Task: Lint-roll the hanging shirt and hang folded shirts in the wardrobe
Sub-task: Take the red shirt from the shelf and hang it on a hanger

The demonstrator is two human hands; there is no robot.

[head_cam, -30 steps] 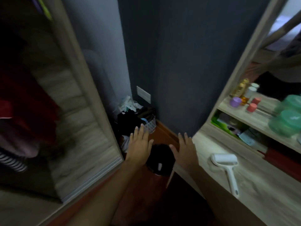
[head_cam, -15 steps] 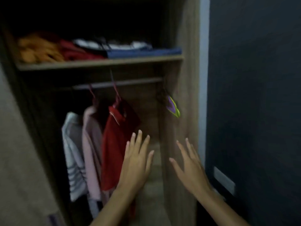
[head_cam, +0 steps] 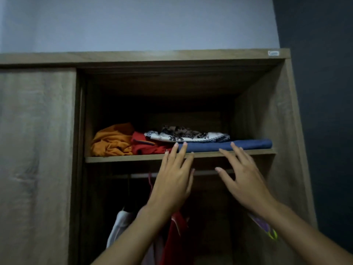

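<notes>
Both hands, left (head_cam: 172, 185) and right (head_cam: 243, 181), reach flat, fingers spread, empty, toward folded blue shirt (head_cam: 225, 145) on wooden shelf (head_cam: 122, 159).

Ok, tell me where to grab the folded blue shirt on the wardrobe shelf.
Take the folded blue shirt by its long front edge, from the front, both open hands spread along it: left hand, right hand. It lies flat at the shelf lip, and the patterned garment rests on top, so probably slide it out level.
</notes>
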